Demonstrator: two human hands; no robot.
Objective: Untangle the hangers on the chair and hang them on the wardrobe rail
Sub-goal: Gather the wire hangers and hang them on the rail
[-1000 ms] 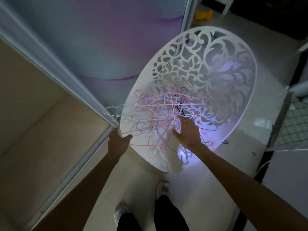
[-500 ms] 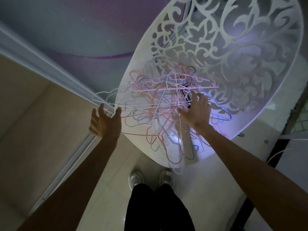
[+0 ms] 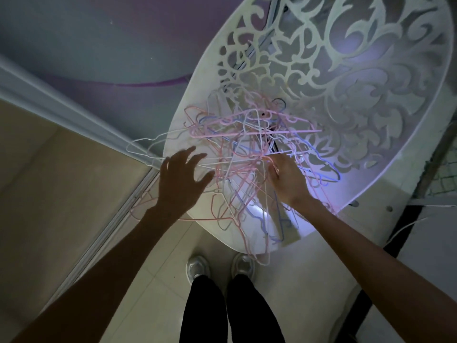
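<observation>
Step in hand: first pick from the pile, nothing separated yet. The hangers [image 3: 249, 164] (thin wire ones, pink, white, blue) sit in one knotted heap on the seat of the white cut-out chair [image 3: 371, 78], some spilling over its front edge twd the floor, one white hanger [image 3: 146, 147] poking out left past the rim.

Right hand [image 3: 288, 180] is down in the middle of the heap, fingers curled among the pink wires; looks like its grip is pinching one or two strands, tho exactly which hanger can't be told. Left hand [image 3: 181, 181] hovers at the left edge of the pile, fingers spread and relaxed, holding nothing, just above the wires.

Next move, as I judge it: left hand needs to pin or steady the rest of the heap while the right lifts one hanger by its hook and works it free w/o dragging the whole tangle off the seat. Wardrobe opening [image 3: 61, 181] lies to the left; the rail isn't in view.
</observation>
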